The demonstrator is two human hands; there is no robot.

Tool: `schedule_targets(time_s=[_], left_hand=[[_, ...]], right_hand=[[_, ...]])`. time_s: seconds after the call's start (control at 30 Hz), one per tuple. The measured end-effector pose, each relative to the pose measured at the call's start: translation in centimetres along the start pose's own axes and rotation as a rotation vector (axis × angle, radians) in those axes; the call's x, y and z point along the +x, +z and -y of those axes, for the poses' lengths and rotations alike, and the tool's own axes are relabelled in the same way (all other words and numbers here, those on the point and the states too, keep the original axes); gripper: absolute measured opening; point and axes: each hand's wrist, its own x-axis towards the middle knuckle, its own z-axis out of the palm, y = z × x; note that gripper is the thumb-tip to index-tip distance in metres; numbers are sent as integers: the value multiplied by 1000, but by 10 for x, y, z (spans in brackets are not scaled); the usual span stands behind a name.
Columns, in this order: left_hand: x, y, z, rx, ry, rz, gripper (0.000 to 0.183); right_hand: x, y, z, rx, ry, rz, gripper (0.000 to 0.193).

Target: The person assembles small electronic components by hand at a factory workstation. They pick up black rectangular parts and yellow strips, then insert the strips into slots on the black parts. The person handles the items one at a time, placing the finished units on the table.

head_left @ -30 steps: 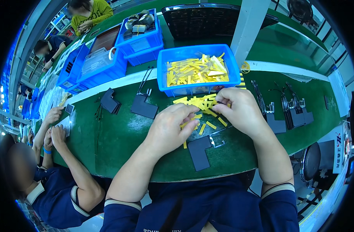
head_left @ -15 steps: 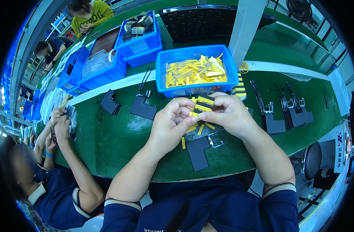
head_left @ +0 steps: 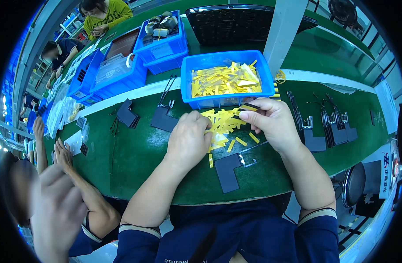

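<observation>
My right hand (head_left: 273,122) pinches a black-and-yellow striped strip (head_left: 250,107) between thumb and fingers, just in front of the blue bin. My left hand (head_left: 188,139) is curled with its fingertips at the left edge of a loose pile of yellow strips (head_left: 225,120); whatever it may hold is hidden behind the fingers. Several single yellow strips (head_left: 241,141) lie scattered on the near side of the pile. Between my forearms a flat black L-shaped part (head_left: 227,173) rests on the green table, a metal bracket (head_left: 248,162) at its upper right.
The blue bin (head_left: 227,103) full of yellow strips stands behind my hands. More black L-shaped parts with cables lie left (head_left: 163,119) and right (head_left: 314,142). Stacked blue bins (head_left: 159,51) stand at the back left. A co-worker's blurred hand (head_left: 58,206) is raised at the lower left.
My hands have moved apart; the left went down left to the pile, the right keeps a striped strip. The pile is more exposed. The co-worker's hand has come up near the camera.
</observation>
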Motion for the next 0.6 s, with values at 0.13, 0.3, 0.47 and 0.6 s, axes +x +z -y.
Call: schedule_targets(time_s=[0.13,0.3,0.47,0.6], left_hand=[[-1,-3,-17,-264,34,-137,22],[-3,0,-21,-833,-174,-28,26],[-1,-2,-13,-1336,-308,115,25],[0,-2,-2,-715,-331,115,14]], right_hand=[[1,3,-3,-34,11,5,19],[-3,12,-9,22,-16,76,17],[-8,15,-6,117,-118,2,17],[0,2,-2,200,-141,-130,20]])
